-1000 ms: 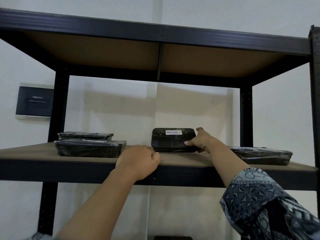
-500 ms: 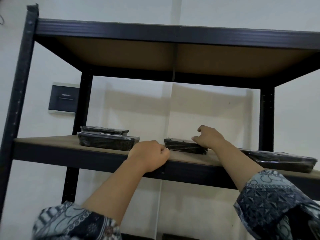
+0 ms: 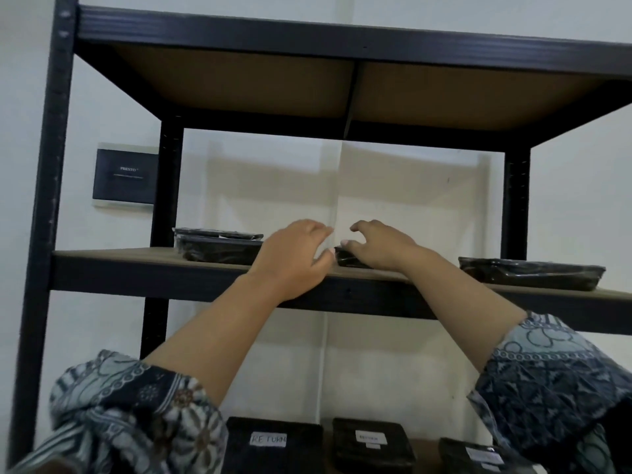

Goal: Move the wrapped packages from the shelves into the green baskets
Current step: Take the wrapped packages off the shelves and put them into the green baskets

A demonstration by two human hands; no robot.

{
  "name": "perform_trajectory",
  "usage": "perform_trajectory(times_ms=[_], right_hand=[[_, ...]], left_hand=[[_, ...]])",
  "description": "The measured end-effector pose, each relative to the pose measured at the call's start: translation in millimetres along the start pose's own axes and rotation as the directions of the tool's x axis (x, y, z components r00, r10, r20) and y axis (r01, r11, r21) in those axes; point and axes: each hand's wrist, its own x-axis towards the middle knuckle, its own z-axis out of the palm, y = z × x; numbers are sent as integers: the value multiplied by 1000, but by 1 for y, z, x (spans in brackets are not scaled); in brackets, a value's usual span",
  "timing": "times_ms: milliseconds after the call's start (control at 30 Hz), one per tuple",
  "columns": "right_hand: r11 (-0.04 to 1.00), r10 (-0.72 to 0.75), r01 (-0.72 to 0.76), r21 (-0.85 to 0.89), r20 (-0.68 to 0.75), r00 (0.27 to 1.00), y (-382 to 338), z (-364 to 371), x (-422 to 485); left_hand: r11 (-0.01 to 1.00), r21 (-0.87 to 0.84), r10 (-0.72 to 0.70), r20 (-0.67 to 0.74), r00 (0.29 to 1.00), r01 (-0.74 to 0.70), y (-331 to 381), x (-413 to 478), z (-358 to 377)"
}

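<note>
A black wrapped package lies flat in the middle of the upper shelf, mostly hidden behind my right hand, which rests on top of it with fingers curled. My left hand is raised just left of the package with fingers spread, touching nothing I can see. Two stacked black packages sit on the shelf's left side. Another black package lies at its right. No green basket is in view.
On the lower shelf at the bottom of the view lie three black packages, one with a white "RETURN" label. Black metal uprights frame the rack. A shelf board hangs overhead. A dark wall panel is at left.
The package went from standing on its edge to lying flat under my right hand. My left hand left the shelf's front edge and rose, opening, beside the package. The view shifted downward and right.
</note>
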Motion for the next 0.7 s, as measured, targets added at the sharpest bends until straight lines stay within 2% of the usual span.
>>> perform_trajectory(times_ms=[167,333,467,600,700], right_hand=[[1000,8,-8,15,-18,1000,-49,-9,-1],[998,34,-33,56,-14,999,-97,-6,6],[989,104,-106,103,20,994,-121,8,10],[969,175,-186,164,80,981,-136,20,13],[957,223,-239,167,108,969,-141,24,19]], left_hand=[[994,103,43,-41,998,-39,-50,-11,-48],[990,134,-44,-36,998,48,-119,-33,-85],[976,159,-155,30,987,148,-162,-53,-93],[960,104,-269,102,958,258,-190,-64,-92],[948,77,-318,225,921,308,-205,-63,-85]])
